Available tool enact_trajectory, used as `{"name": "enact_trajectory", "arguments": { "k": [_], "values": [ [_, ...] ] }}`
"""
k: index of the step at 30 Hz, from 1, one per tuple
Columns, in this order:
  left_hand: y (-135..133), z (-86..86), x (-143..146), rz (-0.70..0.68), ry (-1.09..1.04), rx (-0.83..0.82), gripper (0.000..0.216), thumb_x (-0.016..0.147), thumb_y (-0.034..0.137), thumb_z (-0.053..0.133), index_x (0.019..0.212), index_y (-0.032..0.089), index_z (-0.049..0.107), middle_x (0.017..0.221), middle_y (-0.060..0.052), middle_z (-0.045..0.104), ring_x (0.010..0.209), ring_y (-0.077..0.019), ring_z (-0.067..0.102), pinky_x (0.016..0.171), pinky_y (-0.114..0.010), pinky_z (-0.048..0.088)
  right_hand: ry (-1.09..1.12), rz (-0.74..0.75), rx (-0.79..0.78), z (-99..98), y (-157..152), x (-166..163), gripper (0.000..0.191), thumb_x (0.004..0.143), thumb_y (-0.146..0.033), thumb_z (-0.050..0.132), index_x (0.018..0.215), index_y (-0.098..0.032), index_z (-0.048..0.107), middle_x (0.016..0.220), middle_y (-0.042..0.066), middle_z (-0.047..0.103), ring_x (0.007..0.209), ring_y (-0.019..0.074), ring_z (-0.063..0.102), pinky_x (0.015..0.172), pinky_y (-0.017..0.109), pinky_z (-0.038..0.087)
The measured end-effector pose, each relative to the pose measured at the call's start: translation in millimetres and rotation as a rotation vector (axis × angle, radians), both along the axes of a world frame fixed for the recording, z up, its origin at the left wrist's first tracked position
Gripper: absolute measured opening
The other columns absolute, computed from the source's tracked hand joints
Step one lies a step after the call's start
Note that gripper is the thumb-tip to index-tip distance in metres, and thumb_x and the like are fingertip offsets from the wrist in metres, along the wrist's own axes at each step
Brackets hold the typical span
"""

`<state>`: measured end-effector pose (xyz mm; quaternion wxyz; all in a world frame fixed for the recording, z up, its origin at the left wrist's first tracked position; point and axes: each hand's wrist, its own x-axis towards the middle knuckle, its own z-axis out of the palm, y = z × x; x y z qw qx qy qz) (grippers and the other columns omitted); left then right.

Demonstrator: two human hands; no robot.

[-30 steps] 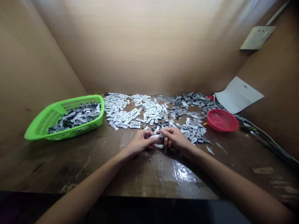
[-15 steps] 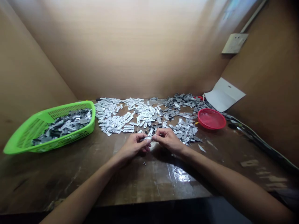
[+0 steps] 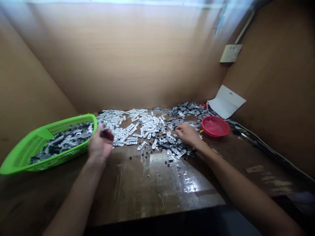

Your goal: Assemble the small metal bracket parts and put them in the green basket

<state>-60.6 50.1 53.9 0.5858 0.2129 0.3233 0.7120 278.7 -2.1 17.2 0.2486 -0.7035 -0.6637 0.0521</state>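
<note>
My left hand [image 3: 100, 144] is beside the right end of the green plastic basket [image 3: 92, 143], palm turned inward and fingers curled. Motion smears its fingertips, so whether they hold anything is unclear. Grey and silver metal plates [image 3: 73, 136] are heaped in the basket. My right hand [image 3: 188, 133] reaches over the right-hand heap of flat metal parts [image 3: 176, 144], thumb and fingertips pressed together. What lies between those fingertips is too small to make out. Silver slotted plates [image 3: 125, 132] are spread out between my two hands.
Small black round pieces [image 3: 146, 157] and a tiny metal pin [image 3: 148, 176] lie on the brown tabletop [image 3: 133, 193]. A red bowl [image 3: 215, 126] stands at the right, before a white card [image 3: 226, 101]. Wooden panels enclose the back and sides; cables run along the right.
My hands have parted from the metal piece they held together at the centre. The left has moved left to the basket, the right to the right-hand heap. The view has shifted slightly.
</note>
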Motion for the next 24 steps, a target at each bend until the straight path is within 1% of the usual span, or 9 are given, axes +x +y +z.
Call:
{"name": "enact_trajectory", "arguments": {
  "k": [2, 4, 6, 7, 10, 14, 17, 20, 24],
  "values": [
    [12.5, 5.9, -22.8, 0.106, -0.164, -0.020, 0.023, 0.091, 0.026, 0.037, 0.084, 0.012, 0.053, 0.067, -0.001, 0.057, 0.062, -0.0071, 0.059, 0.059, -0.016, 0.050, -0.058, -0.008, -0.074, -5.9, 2.9, 7.5, 0.023, 0.079, -0.034, 0.052, 0.084, -0.022, 0.071, 0.089, 0.008, 0.068, 0.085, 0.0208, 0.059, 0.073, 0.027, 0.040],
    [16.8, 7.8, -36.6, 0.081, -0.197, -0.019, 0.043, 0.092, 0.041, 0.026, 0.091, 0.008, 0.053, 0.081, -0.011, 0.062, 0.077, -0.0149, 0.062, 0.062, -0.023, 0.053, -0.055, 0.005, -0.084, -11.8, 3.9, 8.2, 0.021, 0.075, -0.036, 0.056, 0.079, -0.022, 0.072, 0.089, 0.008, 0.068, 0.088, 0.0221, 0.058, 0.074, 0.027, 0.039],
    [13.2, 7.1, -37.2, 0.000, -0.177, 0.019, 0.053, 0.090, 0.045, 0.022, 0.098, 0.003, 0.053, 0.092, -0.017, 0.062, 0.082, -0.0182, 0.061, 0.061, -0.025, 0.053, -0.046, 0.019, -0.077, -15.6, 4.5, 5.7, 0.019, 0.072, -0.036, 0.059, 0.076, -0.023, 0.072, 0.089, 0.007, 0.068, 0.090, 0.0222, 0.057, 0.075, 0.027, 0.039],
    [9.0, 6.1, -32.2, -0.050, -0.153, 0.044, 0.050, 0.090, 0.043, 0.025, 0.101, 0.002, 0.053, 0.093, -0.017, 0.062, 0.080, -0.0172, 0.061, 0.061, -0.024, 0.053, -0.037, 0.028, -0.073, -16.5, 5.0, 4.4, 0.017, 0.071, -0.034, 0.060, 0.074, -0.023, 0.072, 0.087, 0.007, 0.068, 0.088, 0.0216, 0.058, 0.075, 0.026, 0.039],
    [-10.5, 0.2, -2.0, -0.224, 0.029, 0.098, 0.030, 0.084, 0.029, 0.043, 0.104, 0.010, 0.056, 0.081, -0.007, 0.063, 0.071, -0.0116, 0.061, 0.061, -0.020, 0.051, -0.003, 0.049, -0.056, -15.9, 6.5, 1.6, 0.015, 0.071, -0.031, 0.059, 0.070, -0.022, 0.071, 0.078, 0.004, 0.068, 0.079, 0.0185, 0.060, 0.072, 0.024, 0.039],
    [-41.9, -16.0, 44.9, -0.565, 0.438, 0.081, 0.033, 0.077, 0.034, 0.058, 0.103, 0.014, 0.059, 0.078, -0.004, 0.062, 0.065, -0.0122, 0.060, 0.059, -0.022, 0.049, 0.078, 0.046, 0.012, -13.8, 7.3, -1.9, 0.023, 0.078, -0.033, 0.050, 0.081, -0.019, 0.068, 0.081, 0.003, 0.068, 0.073, 0.0149, 0.060, 0.068, 0.023, 0.041],
    [-56.6, -29.7, 65.2, -0.763, 0.668, 0.066, 0.035, 0.074, 0.037, 0.063, 0.101, 0.014, 0.060, 0.074, -0.005, 0.062, 0.062, -0.0125, 0.059, 0.054, -0.021, 0.046, 0.307, 0.120, 0.061, -13.8, 6.3, -7.5, 0.027, 0.079, -0.037, 0.048, 0.085, -0.016, 0.065, 0.079, 0.004, 0.067, 0.069, 0.0147, 0.059, 0.064, 0.024, 0.042],
    [-59.5, -37.2, 70.0, -0.821, 0.740, 0.061, 0.036, 0.075, 0.040, 0.062, 0.099, 0.014, 0.060, 0.074, -0.005, 0.061, 0.062, -0.0123, 0.059, 0.054, -0.020, 0.045, 0.478, 0.241, 0.044, -11.7, 3.9, -12.9, 0.030, 0.078, -0.039, 0.051, 0.085, -0.014, 0.065, 0.077, 0.004, 0.066, 0.066, 0.0148, 0.058, 0.062, 0.025, 0.043],
    [-55.2, -36.6, 64.7, -0.778, 0.728, 0.042, 0.038, 0.074, 0.042, 0.062, 0.100, 0.014, 0.061, 0.075, -0.005, 0.061, 0.062, -0.0106, 0.058, 0.054, -0.019, 0.044, 0.321, 0.247, 0.068, -4.5, -2.6, -14.8, 0.027, 0.080, -0.039, 0.051, 0.084, -0.017, 0.067, 0.079, 0.003, 0.066, 0.068, 0.0149, 0.057, 0.064, 0.026, 0.041]
  ]
}}
